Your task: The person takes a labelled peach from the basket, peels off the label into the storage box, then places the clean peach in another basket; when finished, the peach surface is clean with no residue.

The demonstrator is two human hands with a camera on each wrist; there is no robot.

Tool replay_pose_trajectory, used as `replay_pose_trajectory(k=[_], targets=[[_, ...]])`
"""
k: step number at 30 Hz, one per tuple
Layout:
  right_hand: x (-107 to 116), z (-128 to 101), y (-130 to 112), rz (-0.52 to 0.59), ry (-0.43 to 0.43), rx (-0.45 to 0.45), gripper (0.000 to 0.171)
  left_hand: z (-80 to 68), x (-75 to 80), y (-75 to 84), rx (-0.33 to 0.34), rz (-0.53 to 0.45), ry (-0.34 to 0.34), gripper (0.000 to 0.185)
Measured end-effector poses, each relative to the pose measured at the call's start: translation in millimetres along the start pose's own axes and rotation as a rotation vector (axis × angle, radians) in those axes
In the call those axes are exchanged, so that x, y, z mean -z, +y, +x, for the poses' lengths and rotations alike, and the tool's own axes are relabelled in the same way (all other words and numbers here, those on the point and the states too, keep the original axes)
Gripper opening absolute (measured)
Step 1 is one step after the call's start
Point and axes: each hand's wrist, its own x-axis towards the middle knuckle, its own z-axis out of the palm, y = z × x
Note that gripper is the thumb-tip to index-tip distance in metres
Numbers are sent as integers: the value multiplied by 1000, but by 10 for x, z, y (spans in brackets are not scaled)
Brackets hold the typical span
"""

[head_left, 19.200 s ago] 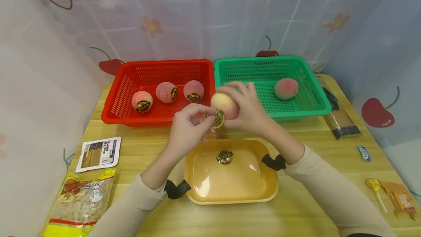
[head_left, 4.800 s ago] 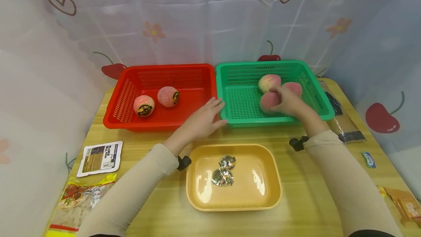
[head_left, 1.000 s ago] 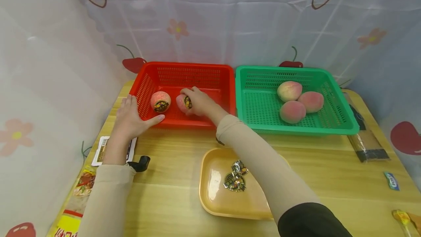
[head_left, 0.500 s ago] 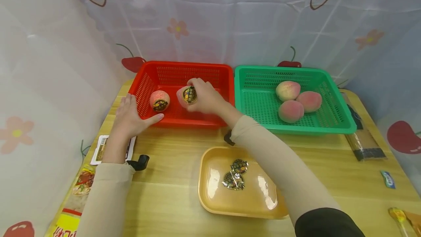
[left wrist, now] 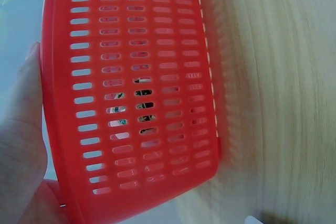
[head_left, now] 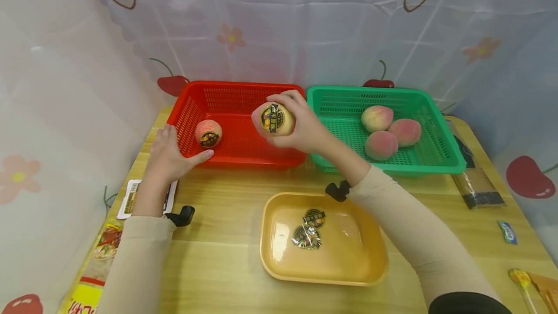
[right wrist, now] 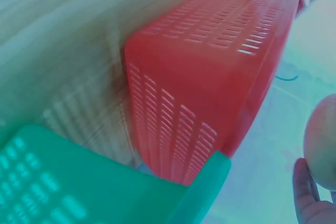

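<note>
My right hand (head_left: pixel 302 122) holds a pink and yellow peach (head_left: pixel 286 125) above the right part of the red basket (head_left: pixel 244 163). A round black and gold sticker (head_left: pixel 272 118) faces up on that peach. In the right wrist view the same peach (right wrist: pixel 323 142) shows at the right edge, with fingertips under it. My left hand (head_left: pixel 167 159) rests on the red basket's front left corner, fingers spread and straight. Inside the red basket sits one stickered peach (head_left: pixel 208 133). The green basket (head_left: pixel 429 168) holds three peaches (head_left: pixel 381 145) whose visible sides bear no sticker.
A yellow tray (head_left: pixel 353 260) in front holds two crumpled stickers (head_left: pixel 307 236). Packets (head_left: pixel 93 268) lie along the left edge. A flat brown bag (head_left: pixel 479 185), a small blue packet (head_left: pixel 507 232) and a lollipop (head_left: pixel 519 277) lie at right. A curtain hangs behind.
Over the last second my right hand has lifted the peach out of the red basket and moved it right. My left hand has stayed on the corner. Earlier, a third peach joined the green basket.
</note>
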Motion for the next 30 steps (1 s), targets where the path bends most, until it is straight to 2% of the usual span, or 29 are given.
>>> replay_pose_trajectory(k=[5, 9, 11, 15, 17, 20, 24, 30], targets=[[104, -212, -60, 58, 37, 38, 76, -43, -1, 70, -73, 15, 100, 122], [140, -345, -104, 81, 54, 27, 76, -138, 23, 334, -178, -60, 222, 94], [144, -399, -122, 82, 62, 23, 76, -212, 35, 538, -267, -147, 287, 75], [149, -481, -137, 76, 75, 43, 76, -407, 28, 1006, -510, -303, 386, 44], [154, -509, -145, 63, 80, 67, 77, -500, 14, 1223, -623, -337, 407, 37], [161, -539, -151, 34, 84, 109, 76, -584, -33, 1468, -730, -344, 398, 34], [163, -572, -157, 1, 73, 139, 75, -599, -139, 1638, -821, -305, 410, 29], [166, -610, -163, -42, 66, 145, 74, -600, -255, 1724, -865, -277, 476, 16]])
